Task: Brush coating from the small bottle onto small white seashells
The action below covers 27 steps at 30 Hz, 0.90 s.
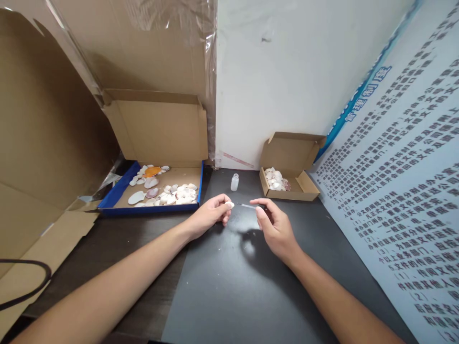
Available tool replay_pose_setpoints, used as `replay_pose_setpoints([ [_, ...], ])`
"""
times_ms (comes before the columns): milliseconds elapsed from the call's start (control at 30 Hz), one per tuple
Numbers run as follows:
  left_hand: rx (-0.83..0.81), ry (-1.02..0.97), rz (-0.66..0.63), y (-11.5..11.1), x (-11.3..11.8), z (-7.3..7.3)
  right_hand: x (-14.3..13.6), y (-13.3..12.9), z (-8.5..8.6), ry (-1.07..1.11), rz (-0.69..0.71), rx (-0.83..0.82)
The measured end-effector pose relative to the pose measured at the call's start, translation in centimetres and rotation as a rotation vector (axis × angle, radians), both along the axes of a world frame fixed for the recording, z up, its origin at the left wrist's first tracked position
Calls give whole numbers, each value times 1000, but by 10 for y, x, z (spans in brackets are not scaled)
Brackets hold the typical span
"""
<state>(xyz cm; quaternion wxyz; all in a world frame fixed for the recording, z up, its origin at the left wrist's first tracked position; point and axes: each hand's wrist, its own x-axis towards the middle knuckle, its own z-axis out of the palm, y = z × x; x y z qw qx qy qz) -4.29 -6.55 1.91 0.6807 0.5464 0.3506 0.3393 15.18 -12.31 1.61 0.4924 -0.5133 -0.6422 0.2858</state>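
Near the middle of the view, my left hand (214,211) pinches a small white shell (230,205) between thumb and fingers. To its right, my right hand (274,227) is closed on a thin, clear brush-like applicator (248,206), whose dark tip points left toward the shell; a small gap separates the two. Behind the hands, a small bottle (234,183) with whitish contents stands upright and uncapped on the dark mat (222,286).
A blue-edged cardboard box (150,209) at the left holds many shells and an orange one (152,171). Back right stands a smaller open box (297,195) with shells. Cardboard, a white panel and a printed poster (412,143) enclose the table; a black cable (45,270) lies at far left.
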Motion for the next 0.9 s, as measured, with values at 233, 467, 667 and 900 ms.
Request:
replay_pose_setpoints([
  [233,-192,-197,-51,-4,1,8,0,-2,-2,50,1,-7],
  [467,-234,-251,-66,-5,1,8,1,-2,-5,90,37,10],
  [667,-230,-252,-44,-6,1,8,0,-4,-1,103,56,-21],
  [900,-237,-266,-32,-5,-1,7,-2,-5,1,48,38,-28],
])
